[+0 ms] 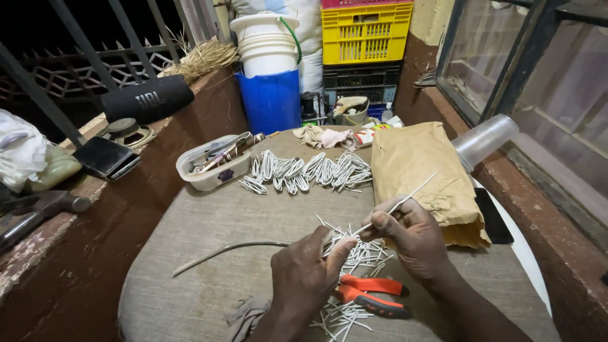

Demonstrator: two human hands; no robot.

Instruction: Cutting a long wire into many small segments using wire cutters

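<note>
My left hand (307, 269) pinches the end of a long grey cable (221, 250) that trails left across the cloth-covered round table (190, 221). My right hand (411, 234) grips a thin white wire (405, 199) that sticks up to the right, its lower end meeting my left fingertips. Below the hands lies a heap of short white wire pieces (354, 253) and a pair of orange-handled pliers (373, 294). A row of bent white wire bundles (304, 171) sits further back on the table.
A clear plastic tub with small tools (212, 164) stands at the back left, a brown paper bag (424, 171) and clear plastic cups (484, 139) on the right. Behind are a blue bin (272, 98), white buckets (266, 44) and a yellow crate (364, 31). A black speaker (149, 98) rests on the ledge.
</note>
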